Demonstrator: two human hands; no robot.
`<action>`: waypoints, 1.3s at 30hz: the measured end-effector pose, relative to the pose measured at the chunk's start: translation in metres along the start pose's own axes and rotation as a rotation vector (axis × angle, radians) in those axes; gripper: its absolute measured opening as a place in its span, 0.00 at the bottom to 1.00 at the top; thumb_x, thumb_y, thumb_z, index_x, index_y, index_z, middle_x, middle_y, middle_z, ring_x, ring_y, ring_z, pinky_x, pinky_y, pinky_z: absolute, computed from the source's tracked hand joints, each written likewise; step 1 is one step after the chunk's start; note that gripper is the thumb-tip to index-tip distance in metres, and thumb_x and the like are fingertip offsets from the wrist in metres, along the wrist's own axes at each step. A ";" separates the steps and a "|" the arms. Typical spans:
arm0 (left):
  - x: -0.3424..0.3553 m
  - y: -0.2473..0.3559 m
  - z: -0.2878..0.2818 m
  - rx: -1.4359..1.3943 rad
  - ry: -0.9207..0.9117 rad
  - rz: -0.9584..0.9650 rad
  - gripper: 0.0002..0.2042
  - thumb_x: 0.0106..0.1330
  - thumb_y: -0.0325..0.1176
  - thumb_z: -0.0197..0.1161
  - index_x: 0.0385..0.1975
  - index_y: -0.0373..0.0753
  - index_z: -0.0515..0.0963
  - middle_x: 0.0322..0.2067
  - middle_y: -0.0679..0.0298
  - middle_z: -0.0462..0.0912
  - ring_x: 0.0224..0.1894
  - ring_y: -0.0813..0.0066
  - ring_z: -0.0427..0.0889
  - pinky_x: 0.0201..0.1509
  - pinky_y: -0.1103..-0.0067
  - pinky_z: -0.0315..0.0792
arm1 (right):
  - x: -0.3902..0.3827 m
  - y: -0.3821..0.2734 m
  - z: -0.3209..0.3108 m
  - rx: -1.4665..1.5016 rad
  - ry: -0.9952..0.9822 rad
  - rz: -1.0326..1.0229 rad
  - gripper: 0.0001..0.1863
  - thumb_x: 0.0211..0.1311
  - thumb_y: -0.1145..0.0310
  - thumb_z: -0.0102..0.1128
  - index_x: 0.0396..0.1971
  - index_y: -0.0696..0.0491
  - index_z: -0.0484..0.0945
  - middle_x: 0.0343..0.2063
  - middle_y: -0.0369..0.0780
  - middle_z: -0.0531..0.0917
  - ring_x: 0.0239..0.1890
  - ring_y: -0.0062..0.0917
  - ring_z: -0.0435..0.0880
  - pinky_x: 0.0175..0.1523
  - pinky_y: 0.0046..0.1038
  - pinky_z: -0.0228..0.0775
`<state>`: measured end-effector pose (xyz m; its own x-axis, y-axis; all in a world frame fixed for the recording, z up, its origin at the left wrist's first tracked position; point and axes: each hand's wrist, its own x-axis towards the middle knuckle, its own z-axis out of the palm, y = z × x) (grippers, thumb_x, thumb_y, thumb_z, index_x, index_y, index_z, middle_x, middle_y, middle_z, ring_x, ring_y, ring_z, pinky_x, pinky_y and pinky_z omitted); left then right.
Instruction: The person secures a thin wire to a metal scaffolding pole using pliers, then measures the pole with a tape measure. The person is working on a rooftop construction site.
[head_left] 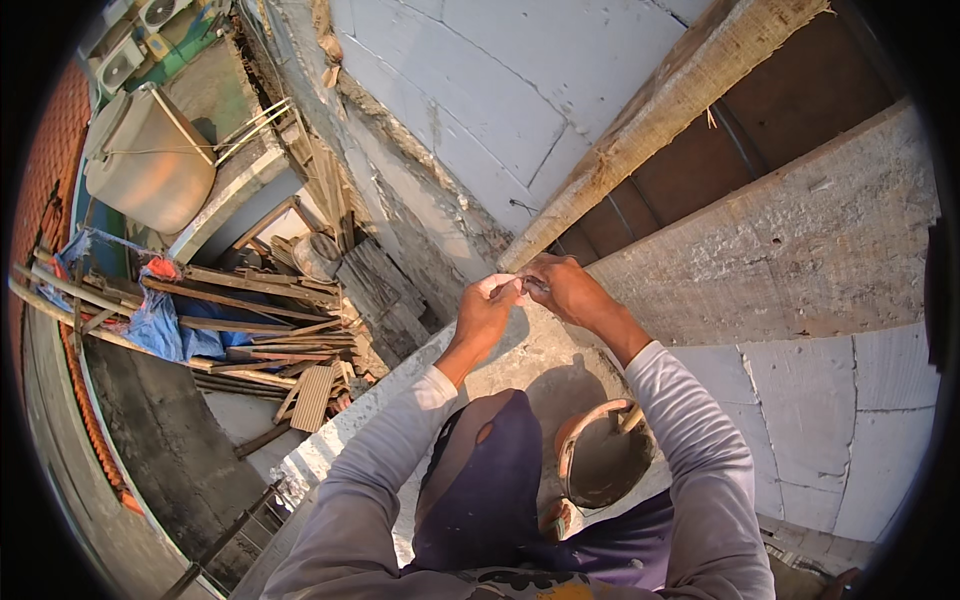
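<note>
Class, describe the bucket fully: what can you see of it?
The bucket is round and open-topped, with an orange-brown rim and wall smeared with grey. Its material is unclear, perhaps plastic. Inside is a dark grey, mortar-like filling, and a wooden handle sticks up at the rim's upper right. It stands on the pale, rough ledge, between the person's legs. Neither the left hand nor the right hand touches it.

Mortar sits in bucket, R of L leg; wide board R of beam; woodpile far L, tank beyond.
</note>
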<state>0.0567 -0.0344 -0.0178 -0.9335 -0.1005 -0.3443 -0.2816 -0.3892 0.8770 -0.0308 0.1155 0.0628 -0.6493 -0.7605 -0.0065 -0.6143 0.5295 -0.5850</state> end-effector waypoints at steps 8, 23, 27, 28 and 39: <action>0.002 0.005 -0.001 0.078 0.006 0.053 0.11 0.75 0.35 0.64 0.45 0.33 0.84 0.35 0.69 0.85 0.39 0.83 0.79 0.45 0.83 0.70 | 0.001 -0.002 0.002 0.060 -0.012 0.107 0.07 0.63 0.72 0.65 0.35 0.61 0.84 0.39 0.48 0.84 0.44 0.46 0.84 0.50 0.42 0.76; 0.003 0.005 0.008 0.115 0.047 0.076 0.12 0.74 0.34 0.64 0.46 0.30 0.85 0.32 0.68 0.85 0.37 0.84 0.78 0.44 0.83 0.71 | -0.012 -0.001 0.030 0.035 0.234 0.219 0.06 0.62 0.73 0.65 0.36 0.59 0.84 0.42 0.48 0.83 0.46 0.45 0.84 0.53 0.40 0.76; 0.003 0.006 0.009 0.199 0.071 0.058 0.12 0.74 0.34 0.64 0.45 0.30 0.84 0.32 0.69 0.84 0.37 0.84 0.78 0.44 0.84 0.70 | -0.011 0.001 0.037 -0.023 0.253 0.231 0.06 0.63 0.73 0.64 0.37 0.58 0.84 0.41 0.48 0.84 0.46 0.44 0.84 0.53 0.39 0.77; 0.003 0.008 0.011 0.230 0.082 0.043 0.12 0.74 0.34 0.64 0.45 0.31 0.84 0.32 0.69 0.84 0.37 0.84 0.78 0.44 0.84 0.70 | -0.012 0.004 0.037 -0.004 0.253 0.226 0.06 0.63 0.73 0.64 0.38 0.58 0.84 0.41 0.48 0.84 0.46 0.44 0.84 0.53 0.39 0.77; 0.004 0.012 0.008 0.058 0.038 0.018 0.11 0.74 0.34 0.63 0.45 0.31 0.84 0.34 0.68 0.84 0.37 0.83 0.77 0.45 0.83 0.71 | -0.015 0.003 0.027 0.130 0.224 0.258 0.06 0.62 0.75 0.68 0.38 0.58 0.85 0.41 0.44 0.85 0.44 0.36 0.86 0.50 0.33 0.78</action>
<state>0.0483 -0.0323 -0.0062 -0.9298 -0.1425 -0.3395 -0.2779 -0.3334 0.9009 -0.0106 0.1183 0.0399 -0.8663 -0.4995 0.0021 -0.3648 0.6298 -0.6858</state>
